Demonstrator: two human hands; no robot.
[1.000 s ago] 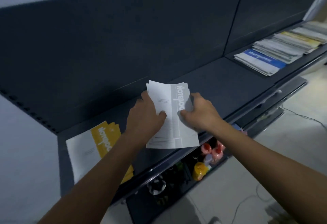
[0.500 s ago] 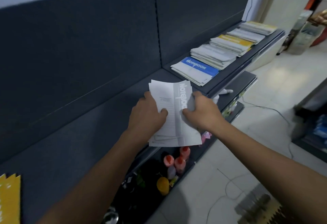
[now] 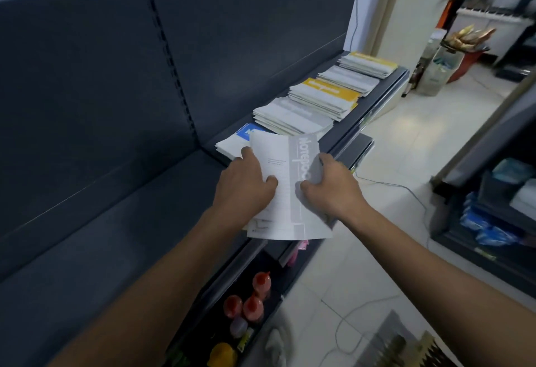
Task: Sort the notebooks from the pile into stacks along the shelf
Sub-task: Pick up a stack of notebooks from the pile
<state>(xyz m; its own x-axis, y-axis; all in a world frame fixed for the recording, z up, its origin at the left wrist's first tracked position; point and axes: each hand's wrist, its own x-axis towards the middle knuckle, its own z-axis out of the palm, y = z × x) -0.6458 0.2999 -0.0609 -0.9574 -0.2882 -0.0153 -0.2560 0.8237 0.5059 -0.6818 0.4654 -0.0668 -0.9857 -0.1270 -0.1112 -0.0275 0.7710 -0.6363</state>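
**Both hands clasp grey notebooks at the shelf's front**

The left hand [image 3: 246, 183] grips the grey notebooks [image 3: 293, 192] by their left edge with its thumb on the cover. The right hand [image 3: 330, 186] grips the right edge the same way. Both forearms reach forward and converge. The notebooks hang over the front edge of the shelf [image 3: 145, 221], overlapping the blue-topped stack [image 3: 232, 141].

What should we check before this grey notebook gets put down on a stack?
1. Grip: left hand and right hand both hold the grey notebook: ok.
2. Cover readable: its grey stripe faces up: ok.
3. Matching stack in view: grey-topped stack, just behind the blue-topped stack: ok.
4. Notebook over that stack: it hangs nearer, overlapping the blue-topped stack in the head view: not ok.
5. Only one notebook in hand: cannot tell.
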